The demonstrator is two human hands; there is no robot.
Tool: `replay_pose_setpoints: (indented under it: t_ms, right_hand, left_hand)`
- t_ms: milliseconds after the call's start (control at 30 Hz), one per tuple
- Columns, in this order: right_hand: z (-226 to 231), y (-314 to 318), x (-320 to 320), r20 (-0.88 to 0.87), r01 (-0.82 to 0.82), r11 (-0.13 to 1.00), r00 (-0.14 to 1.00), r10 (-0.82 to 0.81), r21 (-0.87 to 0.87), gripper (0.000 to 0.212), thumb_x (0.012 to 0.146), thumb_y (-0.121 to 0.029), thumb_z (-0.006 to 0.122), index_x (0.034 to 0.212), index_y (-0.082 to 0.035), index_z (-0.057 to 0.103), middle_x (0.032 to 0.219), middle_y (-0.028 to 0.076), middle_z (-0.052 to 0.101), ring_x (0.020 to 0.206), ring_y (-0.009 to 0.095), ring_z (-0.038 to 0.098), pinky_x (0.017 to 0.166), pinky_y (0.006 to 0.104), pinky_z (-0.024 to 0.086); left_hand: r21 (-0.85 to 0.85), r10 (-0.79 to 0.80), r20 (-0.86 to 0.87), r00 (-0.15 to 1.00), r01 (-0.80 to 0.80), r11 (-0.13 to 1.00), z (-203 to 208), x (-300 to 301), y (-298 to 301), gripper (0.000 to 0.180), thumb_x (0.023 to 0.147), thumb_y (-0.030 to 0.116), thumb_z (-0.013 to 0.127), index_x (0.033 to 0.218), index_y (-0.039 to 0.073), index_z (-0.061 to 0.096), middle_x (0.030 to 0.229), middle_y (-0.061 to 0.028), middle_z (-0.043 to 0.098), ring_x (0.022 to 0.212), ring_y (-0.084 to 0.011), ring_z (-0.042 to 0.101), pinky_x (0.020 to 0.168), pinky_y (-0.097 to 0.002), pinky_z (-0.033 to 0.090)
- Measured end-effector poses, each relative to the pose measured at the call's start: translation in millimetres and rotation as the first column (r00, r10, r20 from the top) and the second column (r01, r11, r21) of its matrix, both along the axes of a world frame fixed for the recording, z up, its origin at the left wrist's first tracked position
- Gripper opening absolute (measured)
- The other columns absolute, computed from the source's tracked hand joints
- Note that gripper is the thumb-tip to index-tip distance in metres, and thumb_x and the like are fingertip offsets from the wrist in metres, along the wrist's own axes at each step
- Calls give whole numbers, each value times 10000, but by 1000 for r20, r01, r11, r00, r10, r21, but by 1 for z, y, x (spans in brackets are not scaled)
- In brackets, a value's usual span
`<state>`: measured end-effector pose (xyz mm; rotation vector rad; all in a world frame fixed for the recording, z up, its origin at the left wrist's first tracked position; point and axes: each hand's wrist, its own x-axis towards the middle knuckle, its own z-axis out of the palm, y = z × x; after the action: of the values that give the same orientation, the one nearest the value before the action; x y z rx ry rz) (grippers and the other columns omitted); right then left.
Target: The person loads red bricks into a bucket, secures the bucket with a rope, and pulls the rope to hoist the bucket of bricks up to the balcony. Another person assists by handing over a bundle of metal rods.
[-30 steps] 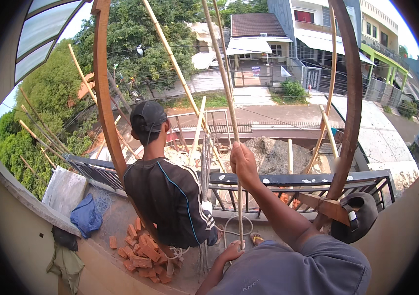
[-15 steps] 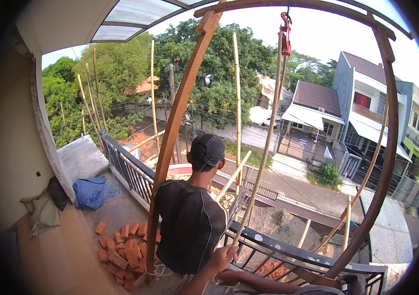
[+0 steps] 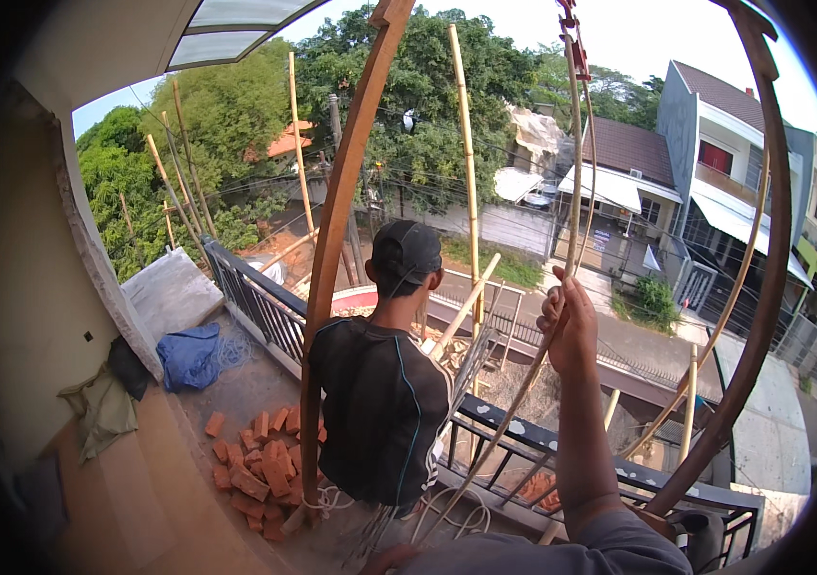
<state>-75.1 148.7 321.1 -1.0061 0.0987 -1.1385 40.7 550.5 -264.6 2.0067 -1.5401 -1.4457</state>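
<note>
My right hand is raised in front of me, its fingers wrapped round a long rope. Above it, the rope runs up to a red hoist block with a hook, cut by the top edge. Below, the rope slants down left past the railing, where pale rope loops lie. A little of my left arm or hand shows at the lower edge; its fingers cannot be seen. Just left of my raised arm stands a co-worker in a dark cap and shirt, facing away.
A brown wooden frame rises around the opening, beside a black metal railing. Orange bricks are heaped on the floor at left, near a blue cloth. Bamboo poles stand outside; a street lies below.
My right hand has come up from low by the railing and now grips the rope higher. My left hand, earlier closed on the rope, has dropped toward the lower edge. The view has tilted down.
</note>
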Motion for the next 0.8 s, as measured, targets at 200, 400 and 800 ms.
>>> replay_pose_setpoints:
  t_ms: [200,400,800]
  right_hand:
    - [152,-110,-17,-63,-104,980,994,95,-172,461,1003,-288,551,1367,-12,490,827,-30,481,643,58,426,538,213,354]
    - [335,-179,13,48,157,954,988,-150,-256,130,986,-73,513,1013,40,572,686,-2,476,507,68,389,442,232,318]
    - [247,-171,10,112,290,938,956,-273,-189,248,1020,-212,525,1132,5,569,649,-57,366,481,35,303,401,213,231]
  left_hand:
    - [81,358,71,931,-363,928,-22,9,44,507,1021,442,463,1255,33,649,1173,-157,689,1073,-319,652,951,-414,476]
    - [-10,492,4,871,-492,871,20,23,-18,495,1019,434,470,1253,37,651,1161,-142,692,1057,-299,656,939,-403,481]
    - [-9,518,9,855,-518,856,43,-10,-1,470,1014,417,485,1247,46,655,1138,-113,698,1026,-260,662,916,-380,490]
